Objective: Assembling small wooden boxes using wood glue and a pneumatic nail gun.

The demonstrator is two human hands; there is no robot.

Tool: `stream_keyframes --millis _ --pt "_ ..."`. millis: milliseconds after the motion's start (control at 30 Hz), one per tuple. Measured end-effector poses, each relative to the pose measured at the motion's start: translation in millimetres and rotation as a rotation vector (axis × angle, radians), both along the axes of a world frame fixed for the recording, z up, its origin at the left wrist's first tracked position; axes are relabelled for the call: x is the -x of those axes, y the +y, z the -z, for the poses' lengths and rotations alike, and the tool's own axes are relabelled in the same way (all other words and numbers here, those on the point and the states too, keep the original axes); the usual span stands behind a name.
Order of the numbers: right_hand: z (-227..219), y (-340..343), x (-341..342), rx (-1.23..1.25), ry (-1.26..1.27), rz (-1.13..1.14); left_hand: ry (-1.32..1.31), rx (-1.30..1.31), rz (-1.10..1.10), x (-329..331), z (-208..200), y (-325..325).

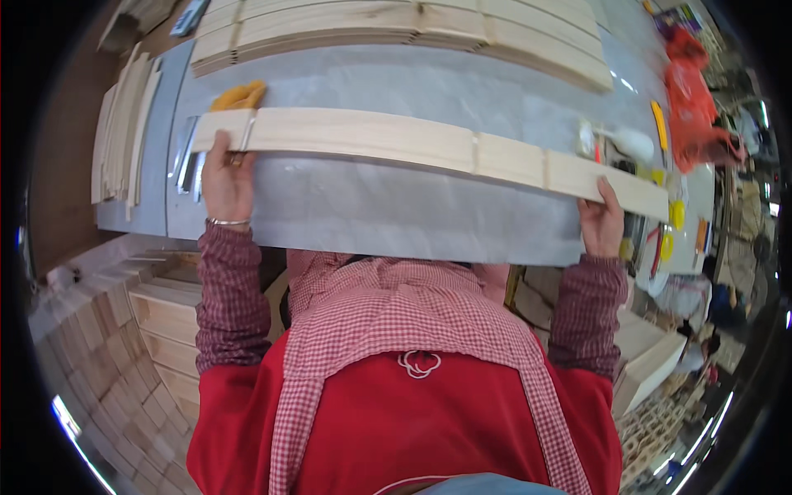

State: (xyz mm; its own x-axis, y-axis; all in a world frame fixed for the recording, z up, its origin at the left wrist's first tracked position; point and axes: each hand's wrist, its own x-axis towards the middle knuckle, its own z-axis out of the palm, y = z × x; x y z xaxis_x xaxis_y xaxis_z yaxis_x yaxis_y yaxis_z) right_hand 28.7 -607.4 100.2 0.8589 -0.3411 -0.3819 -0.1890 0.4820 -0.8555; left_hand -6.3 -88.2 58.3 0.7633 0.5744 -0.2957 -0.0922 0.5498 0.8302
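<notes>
A long pale wooden board [363, 134] with a few grooves across it spans the space before me, above the grey tabletop [396, 206]. Near its left end, my left hand [227, 181] grips the lower edge, thumb on the upper face. Toward the other end my right hand [602, 221] grips it the same way, thumb on top and fingers underneath. The board slopes slightly down to the right in view. A yellow-orange cloth-like item [239, 95] shows just behind its left end.
Similar boards lie in a stack [396, 33] at the back. Thin wooden strips [128, 132] stand at the left. On the right are a white bottle [634, 145], a yellow-handled tool [659, 124] and a red plastic bag [691, 103]. Wooden blocks [99, 355] fill the lower left.
</notes>
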Motion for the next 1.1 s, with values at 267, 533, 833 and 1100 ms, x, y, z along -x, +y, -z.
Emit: stream_keyframes --millis 267,533,833,1100 --pt "8 8 12 0.343 -0.001 -0.08 0.042 0.023 0.0 31 16 7" --pt "-17 60 4 0.93 -0.301 -0.26 0.081 -0.166 0.007 42 21 11" --pt "-44 109 -10 1.154 -0.634 -0.471 0.131 -0.5 -0.062 55 10 -10" --pt "-57 170 -14 1.546 -0.964 -0.643 0.098 -0.825 0.021 63 13 -36"
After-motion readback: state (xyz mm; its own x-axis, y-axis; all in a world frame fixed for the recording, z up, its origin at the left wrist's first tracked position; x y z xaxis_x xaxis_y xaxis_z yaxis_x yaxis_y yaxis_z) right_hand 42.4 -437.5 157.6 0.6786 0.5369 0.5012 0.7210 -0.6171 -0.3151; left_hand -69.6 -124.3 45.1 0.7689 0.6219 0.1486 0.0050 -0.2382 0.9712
